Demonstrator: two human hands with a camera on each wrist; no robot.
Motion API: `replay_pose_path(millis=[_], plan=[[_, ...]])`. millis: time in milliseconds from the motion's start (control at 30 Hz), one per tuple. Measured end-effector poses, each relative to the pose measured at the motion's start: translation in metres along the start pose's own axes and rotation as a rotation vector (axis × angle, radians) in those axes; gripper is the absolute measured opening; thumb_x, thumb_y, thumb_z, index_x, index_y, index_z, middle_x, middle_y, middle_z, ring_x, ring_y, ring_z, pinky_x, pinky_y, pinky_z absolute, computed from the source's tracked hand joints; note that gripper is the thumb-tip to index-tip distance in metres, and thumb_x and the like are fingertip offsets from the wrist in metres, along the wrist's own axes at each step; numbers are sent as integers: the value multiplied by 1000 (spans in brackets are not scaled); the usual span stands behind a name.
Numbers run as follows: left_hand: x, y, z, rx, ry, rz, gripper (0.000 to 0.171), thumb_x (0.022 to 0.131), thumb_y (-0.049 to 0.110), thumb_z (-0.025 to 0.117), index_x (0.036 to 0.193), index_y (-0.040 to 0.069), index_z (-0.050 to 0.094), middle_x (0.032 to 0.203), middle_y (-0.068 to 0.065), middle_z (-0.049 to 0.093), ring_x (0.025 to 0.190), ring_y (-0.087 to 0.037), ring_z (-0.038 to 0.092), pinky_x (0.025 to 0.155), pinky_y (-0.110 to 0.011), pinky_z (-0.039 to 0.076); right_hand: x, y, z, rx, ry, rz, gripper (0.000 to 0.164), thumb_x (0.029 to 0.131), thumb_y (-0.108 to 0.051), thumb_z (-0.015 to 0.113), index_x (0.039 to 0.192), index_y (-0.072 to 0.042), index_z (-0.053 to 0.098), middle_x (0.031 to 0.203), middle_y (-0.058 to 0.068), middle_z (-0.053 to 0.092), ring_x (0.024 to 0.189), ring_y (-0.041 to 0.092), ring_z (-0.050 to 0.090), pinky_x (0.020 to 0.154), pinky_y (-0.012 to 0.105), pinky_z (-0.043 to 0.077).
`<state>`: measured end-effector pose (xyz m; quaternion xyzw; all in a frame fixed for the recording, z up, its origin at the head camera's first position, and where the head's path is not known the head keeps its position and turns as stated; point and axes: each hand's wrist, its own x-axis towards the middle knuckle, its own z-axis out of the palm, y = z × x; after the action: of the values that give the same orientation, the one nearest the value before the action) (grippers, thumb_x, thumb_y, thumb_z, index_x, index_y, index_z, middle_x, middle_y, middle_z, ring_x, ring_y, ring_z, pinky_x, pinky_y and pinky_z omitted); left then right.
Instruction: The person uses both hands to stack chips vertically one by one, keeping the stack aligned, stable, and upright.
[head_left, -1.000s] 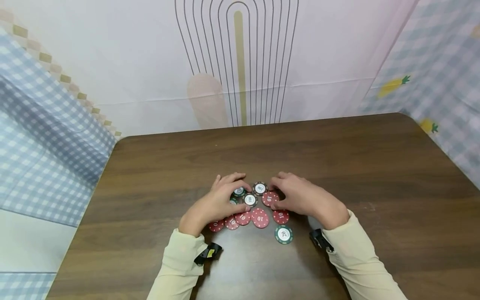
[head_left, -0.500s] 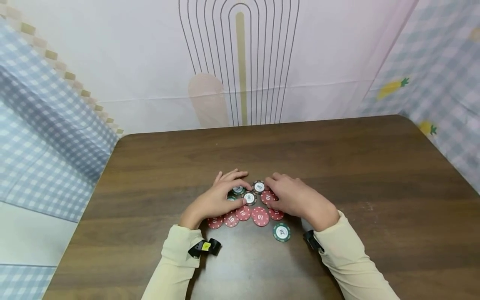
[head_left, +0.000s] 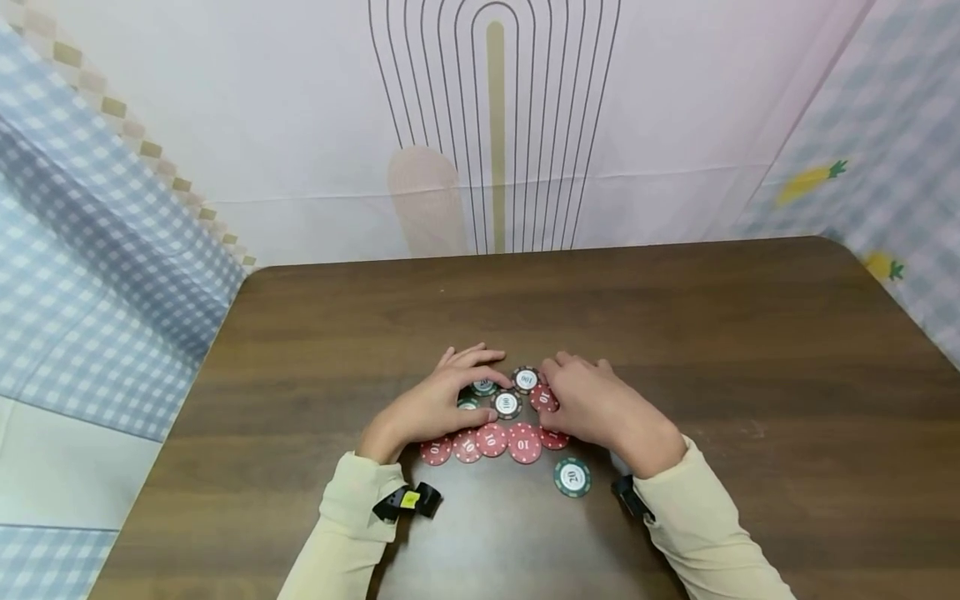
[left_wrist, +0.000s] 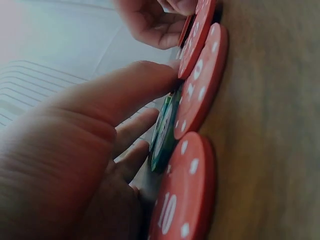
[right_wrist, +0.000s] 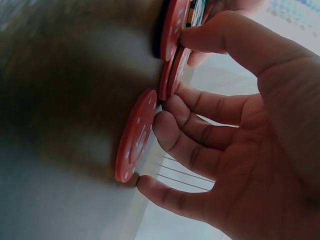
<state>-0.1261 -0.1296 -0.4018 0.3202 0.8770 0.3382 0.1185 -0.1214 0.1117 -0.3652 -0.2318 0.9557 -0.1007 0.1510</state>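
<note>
Poker chips lie close together on the table. My left hand [head_left: 431, 404] reaches around the left of the group, its thumb at the lower edge of a black 100 chip [head_left: 507, 407] and its index finger above it. Two green chips [head_left: 483, 388] show partly between that thumb and finger. At the right, my right hand [head_left: 603, 404] curls thumb and index finger around a red 10 chip [head_left: 543, 398]. Its thumb tip [right_wrist: 192, 39] touches a red chip in the right wrist view. Another black 100 chip [head_left: 525, 379] sits between both index fingers.
Several red chips [head_left: 492, 440] form a row along the near side, one partly under my right thumb. A green 20 chip [head_left: 572, 477] lies apart, nearer to me. Wooden table [head_left: 360, 317] extends all around, with a patterned cloth [head_left: 300, 125] hanging behind.
My right hand has shifted slightly left, and the lower red chip beside its thumb has slid left toward the row. The left hand has barely moved.
</note>
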Motion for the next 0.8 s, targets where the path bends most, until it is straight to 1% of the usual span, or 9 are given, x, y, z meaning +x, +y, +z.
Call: replay_pose_path(millis=[133, 233, 333, 433, 533, 600, 633, 700, 800], plan=[[0, -1, 1, 5, 13, 3, 32, 90, 20, 70, 121, 24, 67, 154, 0, 41, 151, -25, 17, 120, -53, -2, 1, -1, 0, -2, 0, 9, 46, 83, -31, 74, 117, -3, 61, 105, 9, 60, 94, 24, 58, 96, 64, 40], [0, -2, 4, 4, 24, -2, 31, 89, 21, 70, 120, 24, 67, 153, 1, 42, 151, -24, 18, 120, -53, -2, 1, -1, 2, -3, -10, 21, 48, 83, -33, 75, 118, -4, 60, 106, 9, 59, 95, 23, 57, 97, 64, 39], [-2, -3, 8, 2, 40, -17, 30, 89, 23, 71, 119, 25, 67, 153, 1, 43, 150, -23, 20, 120, -53, -2, 2, -2, 6, 1, -10, 22, 48, 83, -33, 75, 119, -4, 60, 112, 9, 60, 100, 24, 58, 97, 66, 38], [-7, -4, 15, 0, 57, -35, 29, 88, 24, 73, 117, 24, 68, 152, 0, 44, 150, -25, 22, 120, -54, -1, 2, -3, 13, 20, -13, 3, 45, 82, -31, 73, 117, -5, 60, 115, 10, 60, 103, 25, 58, 97, 66, 38], [-12, -5, 22, -11, 64, -46, 29, 87, 24, 75, 115, 23, 68, 150, -1, 46, 149, -27, 24, 119, -56, -2, 1, -3, 20, 54, -21, -17, 41, 82, -29, 72, 113, -7, 60, 109, 7, 60, 97, 21, 57, 95, 66, 40], [-14, -6, 26, -16, 69, -45, 29, 86, 24, 76, 114, 22, 67, 148, -1, 48, 148, -27, 26, 118, -57, -2, 1, -3, 22, 77, -21, -27, 36, 81, -27, 72, 108, -8, 59, 101, 4, 57, 88, 19, 54, 90, 62, 43], [-13, -6, 27, -21, 73, -42, 29, 86, 24, 76, 114, 22, 67, 146, -1, 49, 148, -27, 27, 118, -58, -2, 0, -2, 21, 90, -16, -27, 34, 81, -26, 73, 106, -8, 58, 98, 2, 55, 84, 17, 54, 87, 58, 46], [-10, -5, 28, -25, 87, -30, 30, 85, 24, 76, 114, 22, 68, 143, -1, 51, 147, -28, 28, 118, -58, -2, 0, -1, 19, 115, 0, -33, 31, 80, -23, 73, 102, -8, 57, 91, 1, 50, 74, 16, 50, 75, 47, 49], [-4, -4, 26, -15, 111, -16, 30, 84, 25, 77, 113, 21, 68, 140, -1, 54, 146, -29, 30, 118, -59, -1, 1, 1, 14, 142, 30, -44, 31, 79, -19, 74, 101, -7, 55, 89, 2, 47, 68, 15, 48, 60, 33, 47]])
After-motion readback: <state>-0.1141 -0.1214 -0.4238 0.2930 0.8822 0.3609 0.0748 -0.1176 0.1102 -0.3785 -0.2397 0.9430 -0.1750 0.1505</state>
